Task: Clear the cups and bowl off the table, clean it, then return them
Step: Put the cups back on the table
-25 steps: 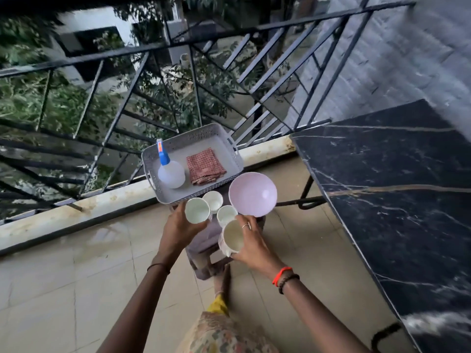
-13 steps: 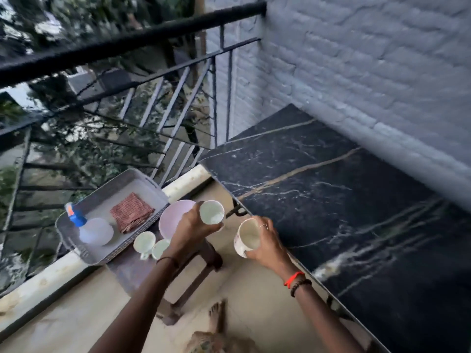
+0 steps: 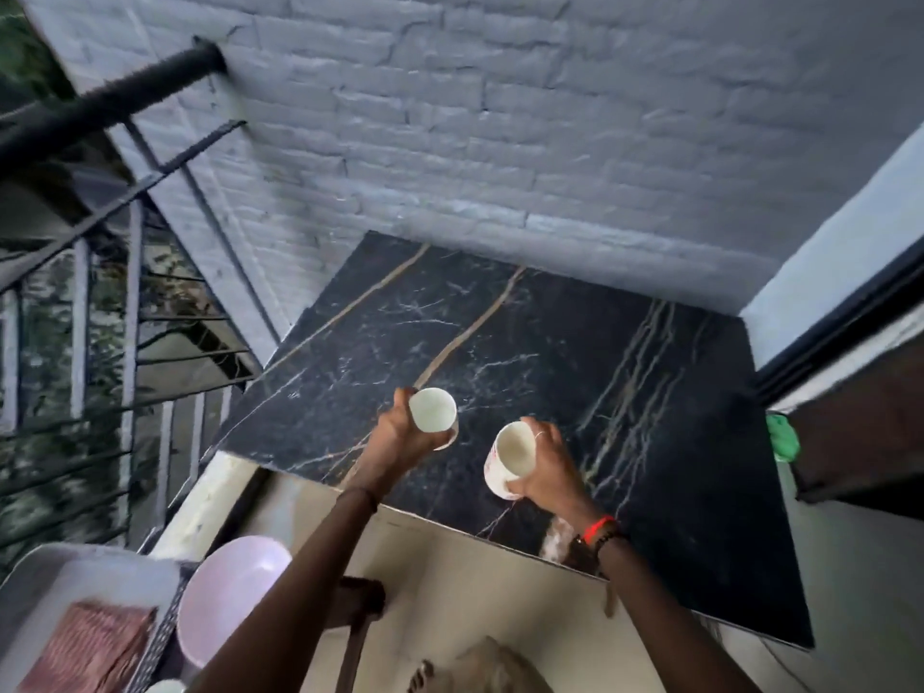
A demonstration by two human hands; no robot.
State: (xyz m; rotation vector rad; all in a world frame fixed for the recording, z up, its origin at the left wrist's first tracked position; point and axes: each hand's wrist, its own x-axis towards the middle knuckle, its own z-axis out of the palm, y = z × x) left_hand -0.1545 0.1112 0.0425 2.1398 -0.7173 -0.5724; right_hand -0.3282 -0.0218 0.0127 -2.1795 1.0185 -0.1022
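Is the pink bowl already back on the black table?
No, the bowl sits low at the left beside the tray, off the table.

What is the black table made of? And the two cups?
The table looks like black marble or a marble-look top: white and tan veins, slight sheen. The left cup and right cup look like glazed ceramic, smooth white inside, though plastic is possible.

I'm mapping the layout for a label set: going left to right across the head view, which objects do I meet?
Red checked cloth → pink bowl → white cup held by the left hand → red-marked cup held by the right hand → green object.
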